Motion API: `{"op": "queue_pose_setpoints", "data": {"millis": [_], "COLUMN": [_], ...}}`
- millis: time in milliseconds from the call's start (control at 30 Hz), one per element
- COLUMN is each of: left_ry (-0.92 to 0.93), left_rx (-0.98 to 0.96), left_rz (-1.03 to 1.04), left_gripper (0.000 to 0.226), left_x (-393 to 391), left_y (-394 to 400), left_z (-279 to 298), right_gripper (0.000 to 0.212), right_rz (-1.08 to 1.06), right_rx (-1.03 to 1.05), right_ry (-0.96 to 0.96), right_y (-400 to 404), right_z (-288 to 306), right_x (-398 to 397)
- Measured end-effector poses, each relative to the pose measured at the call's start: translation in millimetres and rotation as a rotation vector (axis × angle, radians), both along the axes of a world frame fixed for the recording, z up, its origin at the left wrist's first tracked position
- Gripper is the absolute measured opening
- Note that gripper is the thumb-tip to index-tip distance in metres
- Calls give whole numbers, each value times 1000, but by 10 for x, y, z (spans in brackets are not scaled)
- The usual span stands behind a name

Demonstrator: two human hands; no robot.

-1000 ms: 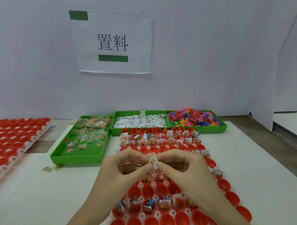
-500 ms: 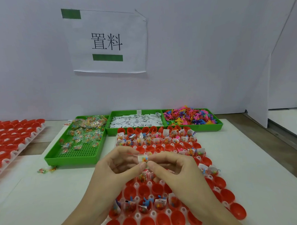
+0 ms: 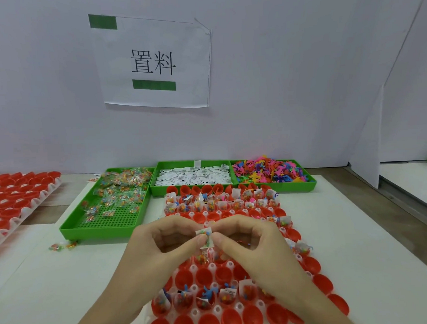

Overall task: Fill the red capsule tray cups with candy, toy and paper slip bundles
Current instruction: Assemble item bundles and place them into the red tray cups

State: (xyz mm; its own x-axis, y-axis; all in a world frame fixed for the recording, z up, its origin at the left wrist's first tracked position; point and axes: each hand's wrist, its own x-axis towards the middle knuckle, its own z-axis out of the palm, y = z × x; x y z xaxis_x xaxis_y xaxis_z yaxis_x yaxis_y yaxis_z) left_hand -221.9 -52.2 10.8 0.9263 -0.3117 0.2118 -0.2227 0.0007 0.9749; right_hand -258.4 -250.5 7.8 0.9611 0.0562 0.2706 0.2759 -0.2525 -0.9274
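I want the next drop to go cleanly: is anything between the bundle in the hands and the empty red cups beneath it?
Nothing visible. The bundle, pinched between left hand and right hand, hangs above open empty cups of the red capsule tray.

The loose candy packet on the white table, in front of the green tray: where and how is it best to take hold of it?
The loose candy packet lies flat on the table, apart from the green tray, with free space around it. Probably come straight down from above and pinch its crinkled wrapper edges between thumb and forefinger; being small and flat, it offers no side to grasp.
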Motion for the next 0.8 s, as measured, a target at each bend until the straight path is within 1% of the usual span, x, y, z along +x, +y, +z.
{"op": "queue_pose_setpoints", "data": {"millis": [67, 200, 333, 400, 533, 633, 733, 800], "left_ry": [-1, 12, 24, 25, 30, 32, 32, 33], "left_rx": [15, 4, -9, -2, 14, 21, 26, 29], "left_rz": [13, 44, 70, 73, 80, 79, 81, 78], "left_gripper": [19, 21, 23, 21, 19, 21, 22, 21], "left_x": [20, 69, 100, 107, 120, 126, 132, 134], "left_y": [24, 71, 102, 117, 124, 132, 147, 154], "left_z": [-5, 2, 16, 18, -1, -2, -2, 0], "right_gripper": [14, 18, 15, 15, 22, 28, 33, 25], "right_rz": [-3, -80, -306, -427, -632, -691, -742, -784], "right_rx": [-67, -184, -371, -477, -794, -964, -1100, -1145], "right_ry": [13, -12, 5, 54, 146, 207, 200, 207], "right_y": [-93, -385, -826, -1097, -1633, -1752, -1734, -1696], "right_z": [70, 256, 368, 352, 190, 64, -7, -10], "right_x": [85, 422, 1004, 1315, 1762, 1878, 1939, 1948]}}
